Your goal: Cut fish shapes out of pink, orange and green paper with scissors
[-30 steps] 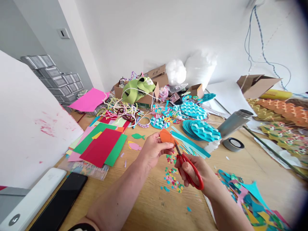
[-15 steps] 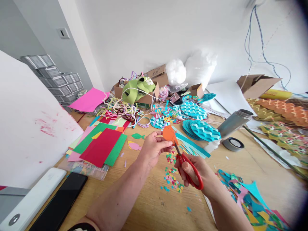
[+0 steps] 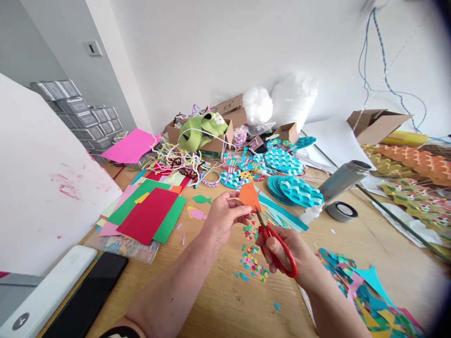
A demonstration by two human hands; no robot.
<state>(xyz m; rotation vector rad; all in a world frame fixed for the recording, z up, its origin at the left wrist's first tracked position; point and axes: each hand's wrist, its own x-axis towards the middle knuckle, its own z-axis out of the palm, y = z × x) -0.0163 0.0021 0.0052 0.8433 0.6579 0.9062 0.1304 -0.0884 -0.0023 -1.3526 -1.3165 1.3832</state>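
Red-handled scissors (image 3: pixel 269 231), above wooden table (image 3: pixel 218 300); long axis slants, blades point forward-left at orange paper (image 3: pixel 248 194). Right hand (image 3: pixel 298 246) curls fingers round handles; left hand (image 3: pixel 223 217) pinches paper between thumb and fingers.

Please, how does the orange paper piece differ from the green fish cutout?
The orange paper piece is held in the left hand; the green fish cutout lies on the table. The red-handled scissors touch the orange paper piece, not the green fish cutout. Both look like coloured paper.

Left fingers (image 3: pixel 242 211) pinch orange paper piece (image 3: pixel 248 194); right fingers (image 3: pixel 273 243) grip red-handled metal scissors (image 3: pixel 268 232); multicoloured round paper dots (image 3: pixel 252 265) below.
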